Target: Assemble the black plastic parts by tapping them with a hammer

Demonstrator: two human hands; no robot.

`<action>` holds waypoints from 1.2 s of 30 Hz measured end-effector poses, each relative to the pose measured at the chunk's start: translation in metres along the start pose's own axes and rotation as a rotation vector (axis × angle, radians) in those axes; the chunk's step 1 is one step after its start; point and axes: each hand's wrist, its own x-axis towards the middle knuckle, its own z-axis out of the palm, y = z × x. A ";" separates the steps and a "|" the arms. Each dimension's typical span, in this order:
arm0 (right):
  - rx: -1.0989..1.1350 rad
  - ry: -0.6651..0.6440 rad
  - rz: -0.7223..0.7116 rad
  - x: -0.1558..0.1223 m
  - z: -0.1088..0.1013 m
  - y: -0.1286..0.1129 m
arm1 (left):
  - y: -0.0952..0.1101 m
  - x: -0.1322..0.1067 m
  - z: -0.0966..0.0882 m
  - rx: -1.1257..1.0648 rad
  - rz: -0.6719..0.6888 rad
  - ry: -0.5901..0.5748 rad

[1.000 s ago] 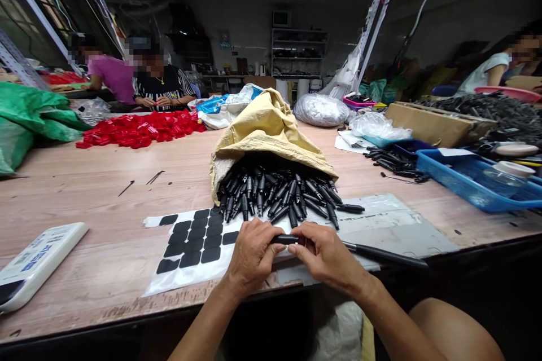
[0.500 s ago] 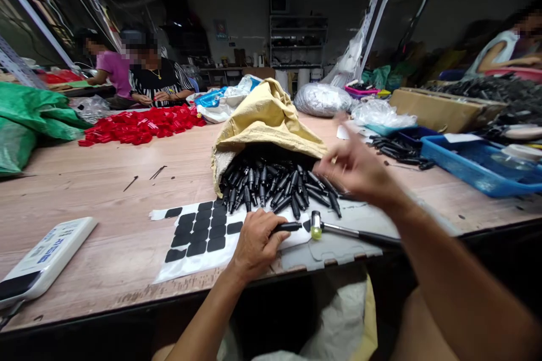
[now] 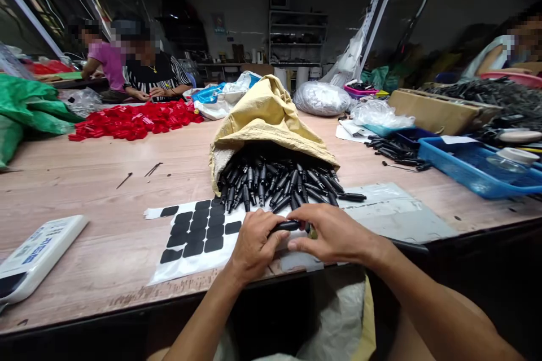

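Note:
My left hand is closed around a black cylindrical part, which lies level with its right end sticking out past the thumb. At that end, my right hand has its index finger above and thumb below, closing on the tip; a small reddish bit shows there. Partly hidden behind my right hand is a hammer with a yellowish face; its black handle emerges beyond the wrist. Just past both hands, a heap of similar black parts spills from a yellow woven sack.
A white sheet with black stickers lies left of my hands. Farther left is a white device. Red parts are piled toward co-workers. A blue tray and a cardboard box stand at right.
My right hand has come down and left from above the sack's right side to the end of the black part. The left hand keeps its hold. The view has shifted slightly.

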 end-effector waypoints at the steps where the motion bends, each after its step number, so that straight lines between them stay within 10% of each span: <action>1: -0.021 -0.007 0.009 -0.003 0.007 0.001 | 0.000 0.000 0.000 0.000 0.008 -0.002; 19: -0.077 0.166 0.018 -0.017 0.039 -0.007 | -0.002 -0.005 0.003 0.042 0.150 0.031; 27: 0.152 0.133 0.079 -0.068 0.024 -0.009 | 0.039 -0.034 -0.014 0.054 0.194 -0.088; 36: -0.239 0.522 0.304 -0.089 0.020 0.072 | 0.028 -0.102 0.047 0.293 0.351 0.141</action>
